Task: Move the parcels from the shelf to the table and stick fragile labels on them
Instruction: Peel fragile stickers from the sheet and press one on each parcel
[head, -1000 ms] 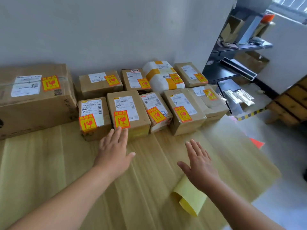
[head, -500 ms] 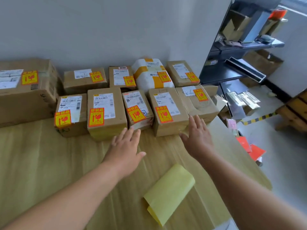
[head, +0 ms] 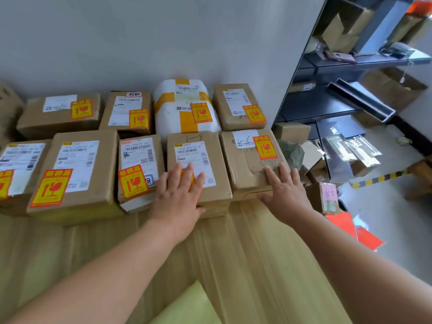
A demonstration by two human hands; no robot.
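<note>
Brown cardboard parcels (head: 77, 169) are set in two rows on the wooden table (head: 245, 253), pushed against the wall at twelve o'clock, and orange-and-yellow fragile labels (head: 50, 188) are stuck on their tops. The left hand (head: 180, 195) is laid flat, fingers straight and slightly spread, on the front-row parcel marked "1-8" (head: 219, 174). That parcel's label is largely covered by the fingers (only a strip of orange is seen between them). The right hand (head: 284, 195) is also laid open, fingers straight, on the near end of the rightmost front-row parcel (head: 247, 167), at three o'clock of the left hand. Nothing is gripped by either hand. A white bagged parcel (head: 184, 113) banded with yellow tape is placed in the back row. A pale yellow backing sheet (head: 187, 307) is seen on the table at six o'clock. The dark shelf (head: 339, 106) is seen at two o'clock, with boxes on it.
</note>
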